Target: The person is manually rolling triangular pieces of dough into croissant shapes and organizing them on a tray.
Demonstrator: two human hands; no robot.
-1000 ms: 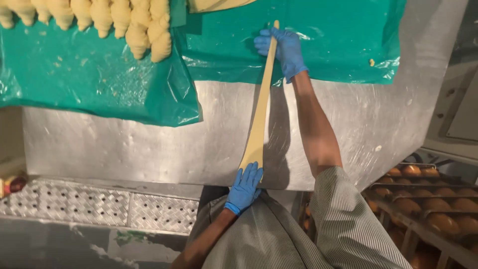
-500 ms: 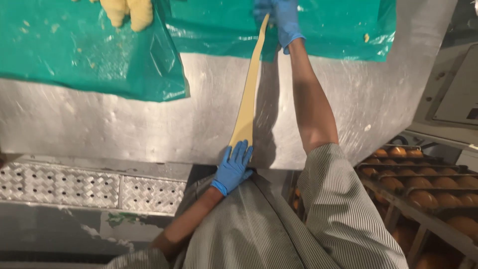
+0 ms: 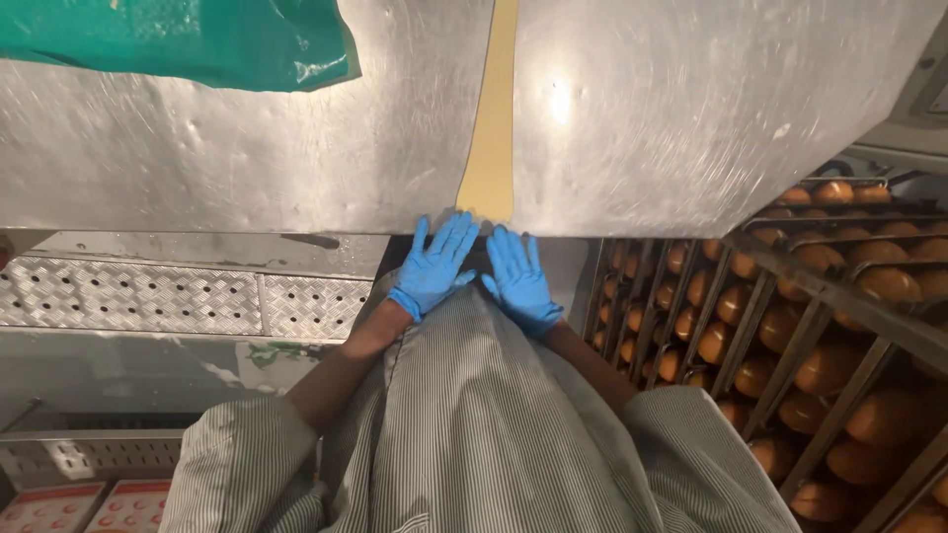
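Right blue-gloved hand (image 3: 517,271) now pulled back beside left hand (image 3: 437,262); both lying flat, fingers spread, touching near end of long pale-yellow dough strip (image 3: 492,133) stretching across dull steel counter (image 3: 247,158).

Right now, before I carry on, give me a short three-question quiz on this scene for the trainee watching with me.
1. True or false: both hands, the left hand and the right hand, wear blue gloves.
2. Multiple choice: the near end of the dough strip lies A) at the table edge just beyond the fingertips, B) on the green plastic sheet, C) on the rack.
3. Short answer: what fills the rack to the person's right?

Key
1. True.
2. A. The strip runs along the steel table and ends at its near edge.
3. Rows of browned, baked buns.
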